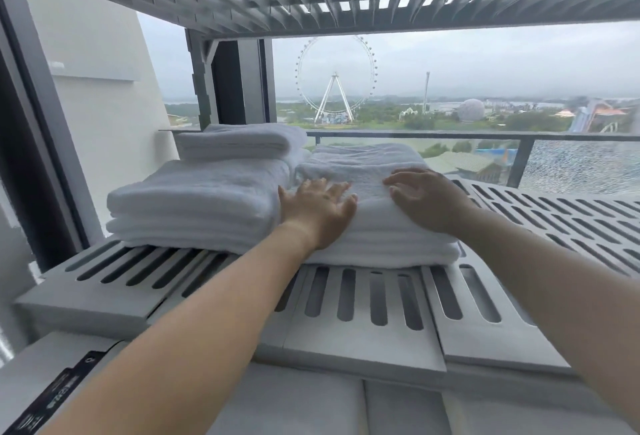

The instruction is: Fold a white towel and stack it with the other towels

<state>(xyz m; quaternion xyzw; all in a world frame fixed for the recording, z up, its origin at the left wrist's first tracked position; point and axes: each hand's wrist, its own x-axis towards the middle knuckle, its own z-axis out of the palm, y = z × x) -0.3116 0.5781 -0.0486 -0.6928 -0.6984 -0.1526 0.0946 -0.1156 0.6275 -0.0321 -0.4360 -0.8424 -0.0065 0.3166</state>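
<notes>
Towel (367, 164) first: white, folded, it lies flat on the grey slatted shelf (363, 299), and both hands are on its near end. The left hand (317, 207) has its fingers straight and spread, pressed flat on the near left corner, gripping nothing. The right hand (429, 199) rests on top with its fingers loosely bent, also gripping nothing. Just beside the towel on the left sits a stack of folded white towels (197, 202), with another folded towel (239, 140) behind that. Beyond the shelf runs a balcony rail (450, 138), and far off a big wheel (336, 79).
</notes>
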